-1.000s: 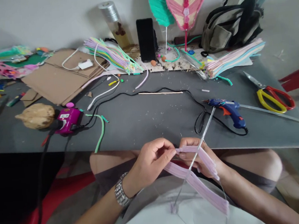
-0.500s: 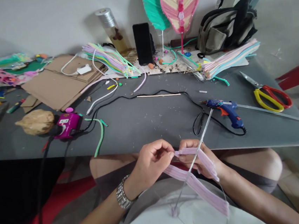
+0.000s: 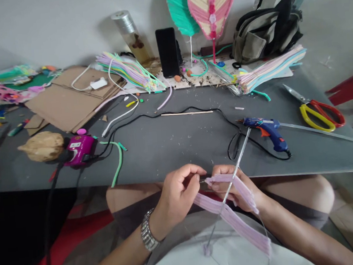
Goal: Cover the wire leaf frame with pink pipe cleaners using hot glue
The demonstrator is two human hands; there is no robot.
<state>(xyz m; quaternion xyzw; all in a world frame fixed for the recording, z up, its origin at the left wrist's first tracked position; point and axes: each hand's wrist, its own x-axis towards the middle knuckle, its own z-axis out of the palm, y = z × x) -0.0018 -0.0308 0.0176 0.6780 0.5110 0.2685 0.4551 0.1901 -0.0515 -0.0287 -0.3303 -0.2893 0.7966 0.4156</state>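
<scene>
Over my lap, just in front of the grey table's edge point(image 3: 292, 171), I work on a leaf-shaped frame of lilac pipe cleaners point(image 3: 235, 220) on a thin metal wire point(image 3: 238, 160). My right hand point(image 3: 231, 187) holds the lilac strips and the wire from behind, fingers curled round them. My left hand point(image 3: 179, 192), a metal watch on its wrist, pinches the tip of a lilac strip beside the right fingers.
On the table lie a blue glue gun point(image 3: 266, 130) with a black cord, yellow-and-red scissors point(image 3: 318, 112), a magenta tool point(image 3: 78, 148), cardboard point(image 3: 67, 97), bundles of pastel pipe cleaners point(image 3: 270, 71), a black phone point(image 3: 167, 52), a bottle point(image 3: 129, 33) and a backpack point(image 3: 263, 32).
My left thumb and forefinger have drawn slightly away from the right hand, opening a small gap at the strip's tip. The view shifted a little; both hands stay in place.
</scene>
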